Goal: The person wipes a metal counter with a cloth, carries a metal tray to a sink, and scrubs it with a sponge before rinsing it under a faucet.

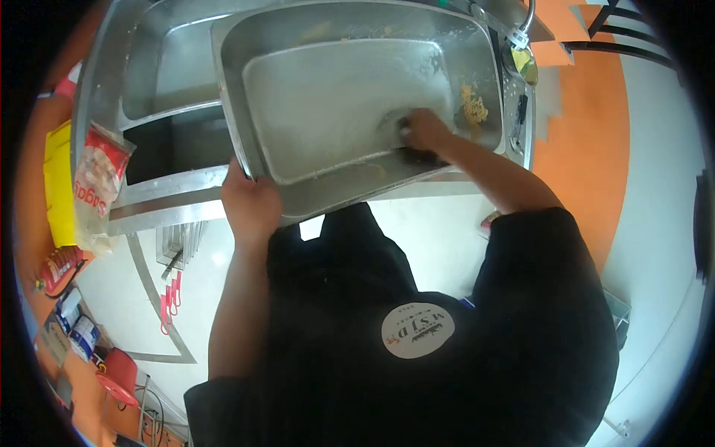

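A large rectangular stainless steel pan (pixel 335 82) is tilted over the sink edge in front of me. My left hand (pixel 252 203) grips its near left corner, thumb over the rim. Inside the pan, my right hand (pixel 428 132) is closed and pressed low near the right side. Something dark and greyish shows at its fingers, too blurred to name. Yellowish-brown food residue (pixel 474 108) clings to the pan's right wall. Cloudy wet streaks cover the pan's floor.
Behind and left of the pan lies a steel sink (pixel 141 59) with basins. A printed plastic bag (pixel 100 175) and a yellow item (pixel 59 182) hang at its left end. A faucet (pixel 519 37) and a black-handled tool (pixel 521 112) are at the right. Wire baskets (pixel 179 242) stand below.
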Tool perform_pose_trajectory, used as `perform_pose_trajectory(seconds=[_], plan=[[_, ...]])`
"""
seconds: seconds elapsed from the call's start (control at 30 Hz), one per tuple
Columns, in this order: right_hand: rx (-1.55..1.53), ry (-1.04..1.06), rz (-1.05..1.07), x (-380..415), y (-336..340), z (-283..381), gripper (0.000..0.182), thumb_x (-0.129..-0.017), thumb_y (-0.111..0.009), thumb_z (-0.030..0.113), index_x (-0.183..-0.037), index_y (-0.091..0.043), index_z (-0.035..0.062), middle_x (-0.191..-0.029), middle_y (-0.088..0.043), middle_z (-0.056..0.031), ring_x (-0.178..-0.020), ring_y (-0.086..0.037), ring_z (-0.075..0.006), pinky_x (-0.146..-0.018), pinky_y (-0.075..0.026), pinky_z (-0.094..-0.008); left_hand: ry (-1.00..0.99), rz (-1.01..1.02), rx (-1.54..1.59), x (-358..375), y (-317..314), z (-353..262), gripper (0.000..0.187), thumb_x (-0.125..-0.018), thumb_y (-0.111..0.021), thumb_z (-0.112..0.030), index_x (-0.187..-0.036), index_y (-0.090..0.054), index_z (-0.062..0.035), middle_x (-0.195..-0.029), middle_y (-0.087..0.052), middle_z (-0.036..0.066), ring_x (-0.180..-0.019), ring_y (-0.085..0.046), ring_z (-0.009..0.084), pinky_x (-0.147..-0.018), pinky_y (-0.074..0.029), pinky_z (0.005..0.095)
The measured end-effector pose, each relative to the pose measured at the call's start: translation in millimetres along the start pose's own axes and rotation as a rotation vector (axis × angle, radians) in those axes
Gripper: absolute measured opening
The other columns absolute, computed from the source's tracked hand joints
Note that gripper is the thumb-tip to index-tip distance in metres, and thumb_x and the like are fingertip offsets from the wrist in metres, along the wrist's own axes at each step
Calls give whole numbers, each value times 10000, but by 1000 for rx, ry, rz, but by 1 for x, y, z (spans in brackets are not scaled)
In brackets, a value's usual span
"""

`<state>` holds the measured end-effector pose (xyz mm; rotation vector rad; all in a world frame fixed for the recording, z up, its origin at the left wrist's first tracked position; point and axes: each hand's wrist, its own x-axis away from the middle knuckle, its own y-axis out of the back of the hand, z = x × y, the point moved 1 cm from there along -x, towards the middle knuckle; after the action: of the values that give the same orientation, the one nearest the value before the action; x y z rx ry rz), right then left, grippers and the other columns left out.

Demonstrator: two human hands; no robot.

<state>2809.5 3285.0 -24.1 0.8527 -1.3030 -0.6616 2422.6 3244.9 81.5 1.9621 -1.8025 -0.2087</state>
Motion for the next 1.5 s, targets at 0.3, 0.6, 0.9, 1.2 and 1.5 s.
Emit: perform_pose_trajectory(seconds=[0.3,0.6,0.9,1.2,1.5], plan=[[-479,310,258,43,53,169,310,-910,-549,323,-1091,-712,130,-1118,-650,-157,-1101,-575,-320,-973,-427,-457,79,57,-12,-6,1,-1,380,-758,-478,13,-1104,-632,-23,-950,-691,185,-919,-673,328,-822,-493,349],[-499,344,333,72,42,162,313,-929,-497,308,-1107,-634,91,-1158,-589,-167,-1167,-522,-350,-1021,-399,-438,67,4,84,-1,-1,-8,444,-772,-474,31,-1182,-625,-44,-966,-699,132,-878,-677,220,-802,-493,297],[-219,-468,394,98,5,-35,370,-910,-549,349,-1190,-657,134,-1165,-635,-164,-1148,-565,-349,-1009,-424,-433,46,-46,83,6,0,-14,458,-765,-488,36,-1196,-621,-45,-1037,-697,89,-951,-654,169,-858,-478,285],[-287,-146,184,72,21,-22,333,-846,-645,337,-1103,-688,129,-1083,-662,-183,-1035,-608,-348,-913,-470,-443,93,-112,191,28,11,-15,520,-771,-519,79,-1278,-585,-19,-1084,-677,48,-958,-622,114,-866,-464,243],[-645,475,-82,50,80,97,254,-840,-653,310,-990,-717,115,-957,-657,-199,-951,-621,-351,-867,-471,-453,-128,-298,272,67,51,-88,575,-769,-479,157,-1337,-494,67,-1206,-611,88,-1026,-597,129,-892,-452,231]])
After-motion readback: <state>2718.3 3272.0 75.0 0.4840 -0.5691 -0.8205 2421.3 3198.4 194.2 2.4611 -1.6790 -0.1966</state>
